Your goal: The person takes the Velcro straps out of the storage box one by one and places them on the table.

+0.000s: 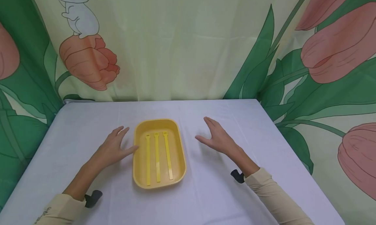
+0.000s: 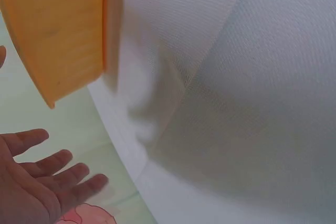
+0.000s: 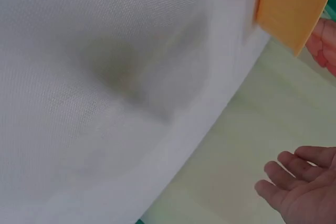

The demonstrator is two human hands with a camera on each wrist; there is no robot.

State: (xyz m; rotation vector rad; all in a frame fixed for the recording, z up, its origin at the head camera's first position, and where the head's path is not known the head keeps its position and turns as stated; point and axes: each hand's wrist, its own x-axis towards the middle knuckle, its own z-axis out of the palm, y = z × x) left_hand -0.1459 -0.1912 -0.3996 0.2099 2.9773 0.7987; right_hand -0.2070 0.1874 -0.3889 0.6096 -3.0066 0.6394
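Observation:
A shallow yellow tray [image 1: 159,185] sits on the white-covered table. Three thin yellow strips lie lengthwise in it, side by side: a left strip [image 1: 148,163], a middle strip [image 1: 157,159] and a right strip [image 1: 168,156]. Each has a wider, slotted head at its far end, like a strap or tie. My left hand [image 1: 110,151] hovers at the tray's left side, fingers spread, its thumb tip overlapping the rim in the head view. Off to the right of the tray, my right hand [image 1: 217,137] holds nothing, thumb and fingers apart. Both wrist views show the tray's outer wall [image 2: 63,30].
A white cloth [image 1: 223,199] covers the table. Behind it hangs a pale curtain [image 1: 176,45] printed with tulips and a white animal figure. A dark wrist device [image 1: 93,199] is worn on the left arm, another dark device [image 1: 237,176] on the right.

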